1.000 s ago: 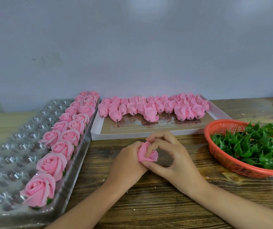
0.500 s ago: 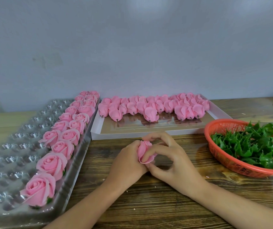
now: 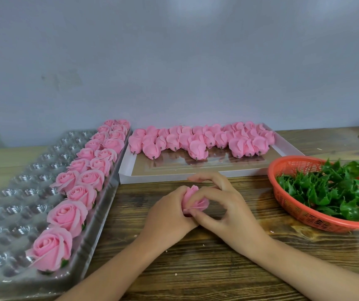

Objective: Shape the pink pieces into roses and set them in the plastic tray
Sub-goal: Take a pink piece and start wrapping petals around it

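Centrally, near the front edge of the wooden desk [image 3: 195, 257], both hands meet around one pink piece [image 3: 195, 198], which is held just above the desk surface. The left hand [image 3: 167, 211] wraps it from the left with curled fingers; whether they reach fully round cannot be told, since the piece hides them. The right hand [image 3: 228, 211] pinches an outer petal between thumb and forefinger, its remaining fingers [image 3: 202, 177] arched over the top and covering part of the bloom. The piece is soft, matte and layered in thin, folded petals. Along the left edge lies the plastic tray [image 3: 22, 192], clear, glossy and moulded into rows of round ribbed cups. Finished roses [image 3: 65, 216] stand in two columns down its right side, each tightly spiralled, some with green showing at the base. Toward the far edge, directly beyond the hands, a shallow white box [image 3: 174, 178] with a brown, reflective floor holds the unshaped pink pieces [image 3: 200, 142], lying crowded along its back, short dark stubs pointing forward. At the right edge sits a red basket [image 3: 293, 205] of plastic mesh, oval and cut by the frame, filled with shiny, pointed green leaves [image 3: 330, 190]. The desk shows dark, streaked wood grain with small pale crumbs. A plain grey wall [image 3: 174, 61] closes the far side.
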`<act>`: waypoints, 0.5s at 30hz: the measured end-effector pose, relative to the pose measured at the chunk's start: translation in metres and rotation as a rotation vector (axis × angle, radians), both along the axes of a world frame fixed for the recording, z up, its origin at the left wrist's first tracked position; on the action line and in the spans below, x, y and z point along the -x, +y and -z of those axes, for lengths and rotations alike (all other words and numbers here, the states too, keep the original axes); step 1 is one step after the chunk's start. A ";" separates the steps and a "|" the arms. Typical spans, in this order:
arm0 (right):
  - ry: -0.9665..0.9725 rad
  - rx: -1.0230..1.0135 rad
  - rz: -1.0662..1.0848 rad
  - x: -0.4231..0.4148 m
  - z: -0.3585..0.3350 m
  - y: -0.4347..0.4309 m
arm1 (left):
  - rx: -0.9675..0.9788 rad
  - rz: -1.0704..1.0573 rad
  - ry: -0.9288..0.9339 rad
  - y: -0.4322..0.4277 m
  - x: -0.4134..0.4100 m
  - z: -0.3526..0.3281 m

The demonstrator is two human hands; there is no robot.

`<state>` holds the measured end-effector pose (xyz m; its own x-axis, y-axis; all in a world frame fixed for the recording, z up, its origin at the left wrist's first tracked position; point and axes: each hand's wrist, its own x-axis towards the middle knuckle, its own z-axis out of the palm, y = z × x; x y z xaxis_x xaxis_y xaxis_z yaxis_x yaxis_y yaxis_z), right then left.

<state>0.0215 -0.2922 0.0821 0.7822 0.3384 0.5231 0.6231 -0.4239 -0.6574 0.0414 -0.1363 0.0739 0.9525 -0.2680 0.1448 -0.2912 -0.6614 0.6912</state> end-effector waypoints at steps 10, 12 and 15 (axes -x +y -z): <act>0.077 -0.124 0.079 -0.003 0.005 -0.002 | 0.030 0.002 -0.036 -0.001 0.002 0.001; 0.089 -0.110 0.080 -0.003 0.004 -0.002 | 0.131 -0.023 -0.023 0.000 0.002 0.001; 0.107 -0.083 0.063 -0.003 0.003 0.000 | 0.160 -0.037 -0.018 0.001 0.001 0.001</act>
<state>0.0250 -0.2927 0.0794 0.8534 0.2456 0.4598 0.5213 -0.4010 -0.7533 0.0400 -0.1356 0.0734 0.9580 -0.2051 0.2003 -0.2824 -0.5538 0.7833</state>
